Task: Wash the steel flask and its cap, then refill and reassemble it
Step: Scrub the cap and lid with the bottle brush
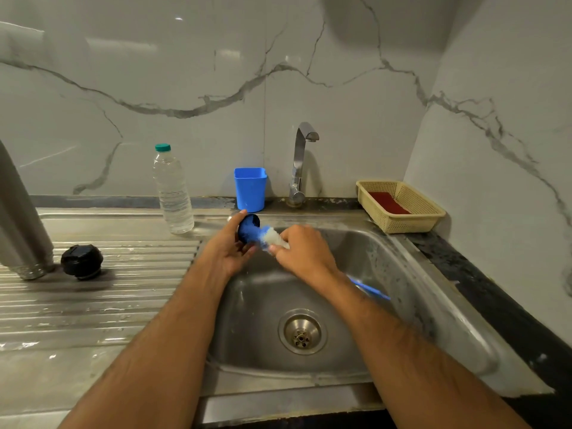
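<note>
Over the sink's back left corner my left hand [230,246] grips a small dark cup-shaped cap [249,229] with its mouth turned to the right. My right hand [305,252] holds a blue-handled bottle brush [274,238]; its blue and white bristles reach into the cap's mouth and the handle sticks out behind my wrist. The steel flask [21,218] stands upright on the ribbed drainboard at the far left. Beside it lies a black stopper [82,261].
A steel sink [387,252] with a drain [302,331] lies below my hands. The tap [301,162] at the back runs no water. A blue plastic cup [250,188], a clear water bottle [173,190] and a beige basket [399,205] with a red pad stand along the back.
</note>
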